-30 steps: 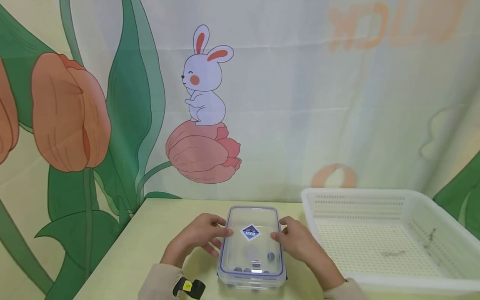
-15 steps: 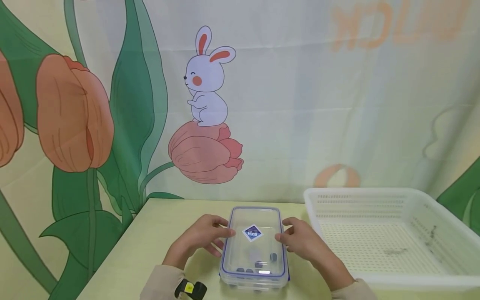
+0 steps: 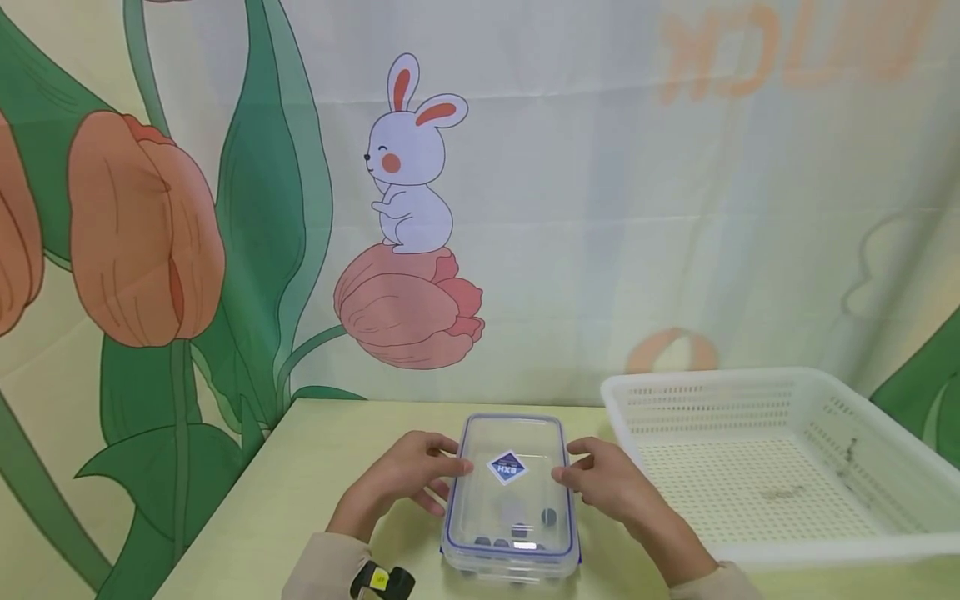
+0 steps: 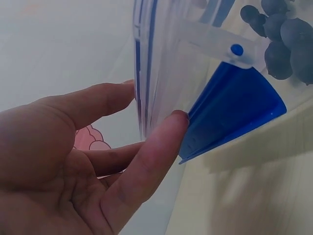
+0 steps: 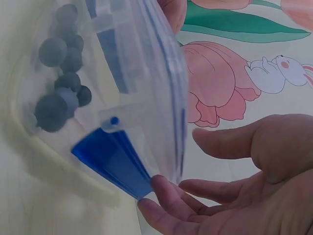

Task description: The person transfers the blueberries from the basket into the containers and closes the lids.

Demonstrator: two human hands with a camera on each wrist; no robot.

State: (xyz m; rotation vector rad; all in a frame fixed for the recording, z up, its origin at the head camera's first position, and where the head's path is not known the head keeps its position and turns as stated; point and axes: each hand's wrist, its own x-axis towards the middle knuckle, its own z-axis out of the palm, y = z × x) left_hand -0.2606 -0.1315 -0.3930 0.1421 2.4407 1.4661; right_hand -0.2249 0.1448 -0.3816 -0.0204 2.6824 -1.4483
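Observation:
A clear food container (image 3: 510, 500) with a blue-edged lid and a diamond-shaped label stands on the table. Several dark round pieces (image 4: 293, 44), whose kind I cannot tell, lie inside towards its near end. My left hand (image 3: 408, 471) holds the container's left edge, thumb on the lid's rim and a fingertip against a blue side clasp (image 4: 234, 107) that hangs outward. On the opposite side, my right hand (image 3: 603, 479) has its fingertips curled against another outward-hanging blue clasp (image 5: 115, 161). Its thumb appears slightly apart from the rim in the right wrist view.
To the right stands a large white perforated basket (image 3: 622, 450) with a small dark mark on its inner wall. Behind the pale yellow table (image 3: 255, 500) hangs a printed curtain (image 3: 562, 208) with tulips and a rabbit.
The head view has shifted slightly. The container and both hands keep the same places relative to each other, and the basket appears turned a little.

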